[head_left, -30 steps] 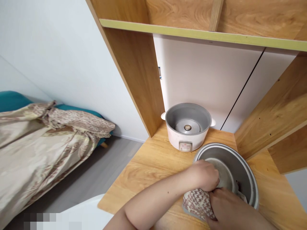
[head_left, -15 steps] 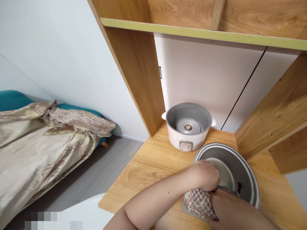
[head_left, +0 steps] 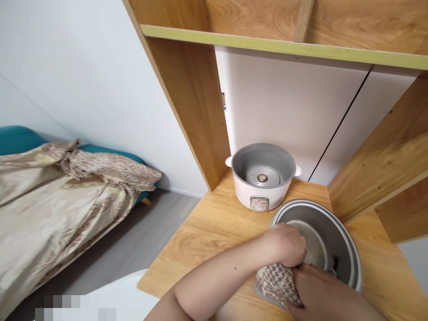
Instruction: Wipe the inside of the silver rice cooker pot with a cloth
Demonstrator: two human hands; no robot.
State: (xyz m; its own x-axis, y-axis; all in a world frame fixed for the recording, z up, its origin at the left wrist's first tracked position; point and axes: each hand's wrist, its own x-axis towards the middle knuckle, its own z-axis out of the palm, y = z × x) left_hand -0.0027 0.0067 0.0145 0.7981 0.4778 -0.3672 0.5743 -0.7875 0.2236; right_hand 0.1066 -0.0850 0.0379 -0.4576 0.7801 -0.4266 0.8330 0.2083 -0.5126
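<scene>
My left hand (head_left: 287,245) is closed in a fist at the near left rim of a wide grey metal pot (head_left: 347,240). Beside it, partly over the pot's near side, my right hand (head_left: 317,285) is closed on a brown-and-beige patterned cloth piece (head_left: 279,283). The cloth hangs outside the rim, and its upper part disappears under both hands, which seem to grip it together. Inside the pot, past the right hand's fingers, a small dark reddish bit (head_left: 335,261) shows; what it belongs to is hidden.
Behind the pot stands a white rice cooker body (head_left: 262,196), lidless, with side handles. Both rest on a wooden desk top (head_left: 194,240) under a shelf with a yellow-green edge (head_left: 254,42). A wooden panel (head_left: 384,151) borders the right. Left is a cloth-covered sofa (head_left: 67,200).
Both hands stay almost in place. My right hand has shifted slightly, and the blue-grey edge that showed between the hands over the pot is now out of sight.
</scene>
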